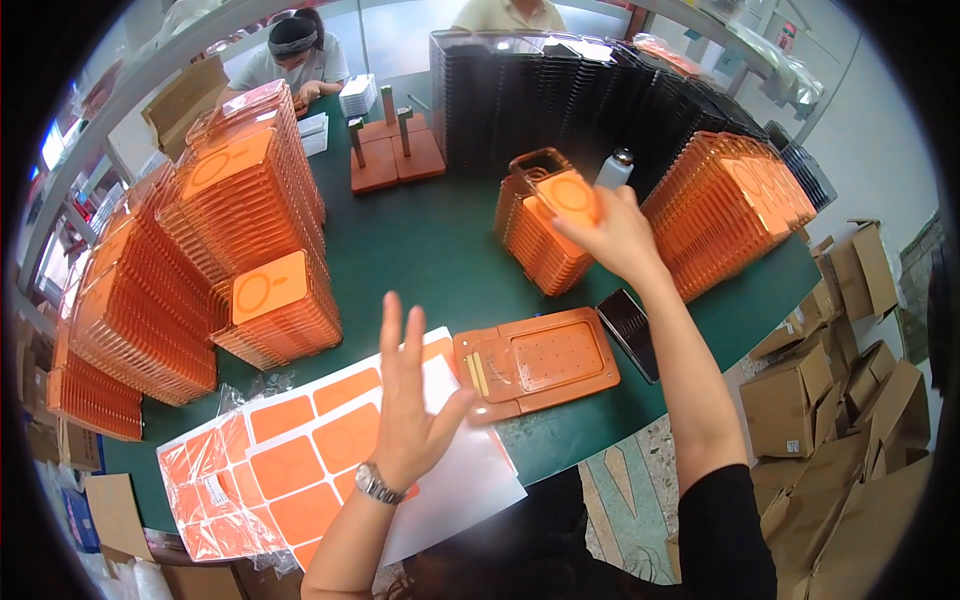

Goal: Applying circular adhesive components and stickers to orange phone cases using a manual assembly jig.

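My right hand (622, 235) reaches to the top of a short stack of clear phone cases with orange panels (545, 245). Its thumb and fingers close on the topmost phone case (568, 193), which carries a ring mark; motion blurs it slightly. My left hand (410, 400), a metal watch on its wrist, is held up with fingers apart and nothing in it. Below it lie sheets of orange stickers (290, 465) and a white sheet (450, 500). Between the hands rests an orange fixture plate (555, 355) with a recessed, phone-shaped bed.
Tall stacks of orange cases (240, 190) line the left; another stack (700, 220) leans at right. Black cases (510, 110) stand behind. Also there: an orange base with upright posts (395, 160), a white bottle (614, 170), a black phone-shaped object (628, 335), cardboard boxes (790, 405). Two people sit opposite.
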Demonstrator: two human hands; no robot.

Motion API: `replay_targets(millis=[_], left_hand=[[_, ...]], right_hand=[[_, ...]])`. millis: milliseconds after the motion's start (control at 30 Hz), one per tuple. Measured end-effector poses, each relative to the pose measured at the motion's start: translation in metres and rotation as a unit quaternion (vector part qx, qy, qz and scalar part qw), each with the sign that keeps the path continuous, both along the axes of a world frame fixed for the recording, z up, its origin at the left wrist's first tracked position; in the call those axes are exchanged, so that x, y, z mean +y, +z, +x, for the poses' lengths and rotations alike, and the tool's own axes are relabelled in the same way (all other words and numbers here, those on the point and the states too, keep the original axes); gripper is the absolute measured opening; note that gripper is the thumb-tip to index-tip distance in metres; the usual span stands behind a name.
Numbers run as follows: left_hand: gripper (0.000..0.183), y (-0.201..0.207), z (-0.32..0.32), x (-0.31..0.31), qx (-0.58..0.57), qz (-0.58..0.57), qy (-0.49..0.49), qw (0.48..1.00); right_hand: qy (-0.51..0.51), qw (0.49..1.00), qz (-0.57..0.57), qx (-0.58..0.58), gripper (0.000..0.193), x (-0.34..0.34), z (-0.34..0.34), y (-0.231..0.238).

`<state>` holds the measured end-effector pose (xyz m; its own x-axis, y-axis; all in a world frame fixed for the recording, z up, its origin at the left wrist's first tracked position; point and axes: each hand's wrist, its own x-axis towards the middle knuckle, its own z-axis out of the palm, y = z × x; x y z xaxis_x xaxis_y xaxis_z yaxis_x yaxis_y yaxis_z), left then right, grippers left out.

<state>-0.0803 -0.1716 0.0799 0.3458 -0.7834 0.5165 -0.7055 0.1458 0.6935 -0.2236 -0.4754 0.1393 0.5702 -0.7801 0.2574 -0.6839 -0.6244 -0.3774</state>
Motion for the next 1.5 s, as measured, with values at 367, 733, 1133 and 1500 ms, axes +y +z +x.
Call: replay_targets(millis=[367,733,1133,1500], left_hand=[[0.065,-0.047,0.026,0.141,0.001,0.140,0.175,0.975],[0.053,-0.055,0.066,0.150,0.000,0.200,0.145,0.969],[0.048,-0.078,0.074,0.170,0.068,0.168,0.165,0.970],[0.043,-0.073,0.071,0.165,0.065,0.187,0.152,0.968]], right_hand=[[-0.023,0.991,0.047,0.125,0.083,0.003,0.031,0.009],[0.323,0.934,-0.056,-0.139,0.034,0.137,0.016,0.007],[0.434,0.901,0.004,0.012,0.014,0.347,0.079,-0.125],[0.439,0.884,0.142,-0.080,0.009,0.319,0.072,-0.121]])
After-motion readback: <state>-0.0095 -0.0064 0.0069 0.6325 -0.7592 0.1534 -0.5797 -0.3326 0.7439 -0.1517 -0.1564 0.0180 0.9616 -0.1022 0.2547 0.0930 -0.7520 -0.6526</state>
